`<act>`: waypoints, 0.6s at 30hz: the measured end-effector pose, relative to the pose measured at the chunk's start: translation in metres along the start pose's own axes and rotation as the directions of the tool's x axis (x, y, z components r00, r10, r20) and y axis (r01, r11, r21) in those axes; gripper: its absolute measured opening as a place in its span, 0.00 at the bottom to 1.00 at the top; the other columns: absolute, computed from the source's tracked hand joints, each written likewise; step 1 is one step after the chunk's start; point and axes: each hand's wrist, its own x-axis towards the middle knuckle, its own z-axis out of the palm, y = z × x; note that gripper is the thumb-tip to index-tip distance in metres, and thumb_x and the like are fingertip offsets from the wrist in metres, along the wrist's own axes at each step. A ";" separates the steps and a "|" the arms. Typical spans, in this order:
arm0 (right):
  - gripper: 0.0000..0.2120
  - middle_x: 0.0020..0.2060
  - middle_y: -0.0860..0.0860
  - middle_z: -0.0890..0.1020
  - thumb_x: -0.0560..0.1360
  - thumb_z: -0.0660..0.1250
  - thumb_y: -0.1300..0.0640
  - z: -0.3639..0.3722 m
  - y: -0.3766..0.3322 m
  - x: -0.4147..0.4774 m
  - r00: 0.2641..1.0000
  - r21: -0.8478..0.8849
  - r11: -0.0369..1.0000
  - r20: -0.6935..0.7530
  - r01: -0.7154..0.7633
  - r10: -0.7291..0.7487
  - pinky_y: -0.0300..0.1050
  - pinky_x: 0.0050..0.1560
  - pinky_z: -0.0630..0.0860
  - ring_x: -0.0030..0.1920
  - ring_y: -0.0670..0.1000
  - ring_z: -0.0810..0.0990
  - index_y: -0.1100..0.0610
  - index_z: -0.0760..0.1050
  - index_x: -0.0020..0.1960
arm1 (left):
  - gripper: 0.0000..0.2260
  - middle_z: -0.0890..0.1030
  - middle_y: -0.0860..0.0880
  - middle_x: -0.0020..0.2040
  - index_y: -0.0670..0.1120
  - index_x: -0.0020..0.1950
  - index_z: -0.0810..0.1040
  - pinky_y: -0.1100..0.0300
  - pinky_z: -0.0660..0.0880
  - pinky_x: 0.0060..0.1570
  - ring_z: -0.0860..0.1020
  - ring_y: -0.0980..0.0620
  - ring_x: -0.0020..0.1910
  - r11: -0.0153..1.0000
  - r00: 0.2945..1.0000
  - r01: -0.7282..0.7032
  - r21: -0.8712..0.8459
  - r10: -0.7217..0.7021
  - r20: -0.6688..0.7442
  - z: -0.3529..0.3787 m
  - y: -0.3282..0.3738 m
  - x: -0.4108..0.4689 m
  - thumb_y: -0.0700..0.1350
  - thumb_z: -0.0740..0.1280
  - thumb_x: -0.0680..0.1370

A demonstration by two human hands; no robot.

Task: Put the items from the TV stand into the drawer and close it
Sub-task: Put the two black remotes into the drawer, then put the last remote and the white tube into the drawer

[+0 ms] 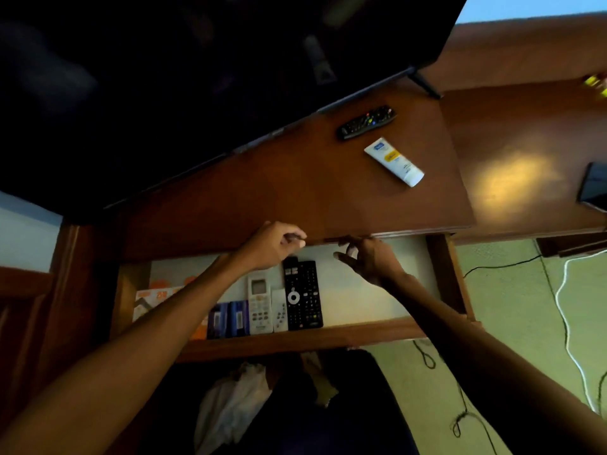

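Stand: the TV stand [295,192] carried a remote [366,122] and a cream tube [394,161].
Hands: I had my left hand [272,246] loosely curled and my right hand [368,259] spread, both empty above the open drawer [295,339].
Next: I judged the remote needed grabbing.

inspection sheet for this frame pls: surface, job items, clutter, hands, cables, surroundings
Surface: TV stand top, brown wood, below the TV.
Job's things: black remote and white tube on top; drawer open.
Clutter: remotes and small boxes in the drawer.
Grips: left hand curled, right hand spread, both over the drawer; neither visibly holds anything.
Cables: black and white cables on the floor.
Surroundings: dark device at right.
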 end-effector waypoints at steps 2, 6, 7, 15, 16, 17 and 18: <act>0.13 0.45 0.43 0.85 0.75 0.63 0.41 -0.029 0.008 0.009 0.993 0.006 1.000 -0.119 0.002 -0.002 0.44 0.37 0.76 0.41 0.50 0.84 0.47 0.75 0.54 | 0.13 0.83 0.47 0.55 0.46 0.61 0.80 0.62 0.77 0.44 0.81 0.54 0.48 0.999 0.996 -0.045 0.007 0.046 -0.071 -0.016 0.020 0.024 0.50 0.66 0.80; 0.15 0.51 0.46 0.82 0.75 0.64 0.43 -0.084 0.032 0.046 0.956 -0.022 0.998 -0.289 -0.054 0.046 0.49 0.39 0.79 0.46 0.55 0.83 0.46 0.72 0.58 | 0.13 0.81 0.49 0.56 0.49 0.64 0.77 0.60 0.78 0.46 0.79 0.54 0.50 0.994 0.967 -0.093 0.065 0.106 -0.230 -0.032 0.057 0.083 0.48 0.65 0.80; 0.16 0.54 0.48 0.80 0.75 0.64 0.43 -0.095 0.040 0.059 0.948 -0.035 0.997 -0.313 -0.072 0.057 0.49 0.41 0.78 0.50 0.55 0.82 0.48 0.72 0.60 | 0.13 0.80 0.51 0.57 0.50 0.65 0.77 0.57 0.78 0.50 0.78 0.54 0.53 0.990 0.957 -0.097 0.107 0.122 -0.264 -0.033 0.065 0.098 0.48 0.65 0.80; 0.35 0.67 0.58 0.69 0.72 0.71 0.48 -0.147 0.105 0.145 0.981 -0.152 0.970 -0.082 -0.187 0.176 0.55 0.58 0.74 0.66 0.62 0.70 0.52 0.61 0.75 | 0.21 0.69 0.48 0.71 0.49 0.73 0.68 0.52 0.65 0.68 0.66 0.46 0.70 0.944 0.938 0.040 0.328 0.078 -0.338 -0.023 0.107 0.236 0.47 0.65 0.79; 0.38 0.69 0.58 0.68 0.71 0.72 0.46 -0.148 0.112 0.151 0.980 -0.168 0.966 -0.012 -0.196 0.197 0.56 0.59 0.74 0.66 0.62 0.70 0.51 0.59 0.76 | 0.23 0.66 0.47 0.73 0.50 0.74 0.66 0.51 0.63 0.69 0.64 0.44 0.72 0.933 0.946 0.060 0.355 0.061 -0.320 -0.022 0.111 0.251 0.47 0.65 0.79; 0.41 0.69 0.58 0.68 0.70 0.73 0.45 -0.147 0.119 0.157 0.975 -0.187 0.962 0.057 -0.199 0.213 0.56 0.59 0.75 0.66 0.62 0.71 0.50 0.57 0.76 | 0.25 0.63 0.47 0.76 0.51 0.76 0.64 0.50 0.62 0.70 0.62 0.44 0.73 0.920 0.954 0.074 0.386 0.048 -0.297 -0.023 0.115 0.265 0.48 0.66 0.79; 0.42 0.69 0.57 0.68 0.69 0.74 0.44 -0.146 0.125 0.160 0.971 -0.207 0.960 0.104 -0.190 0.214 0.57 0.58 0.77 0.65 0.61 0.72 0.49 0.57 0.76 | 0.27 0.60 0.47 0.77 0.52 0.77 0.62 0.48 0.60 0.71 0.60 0.43 0.75 0.906 0.959 0.084 0.415 0.040 -0.281 -0.023 0.117 0.278 0.49 0.66 0.79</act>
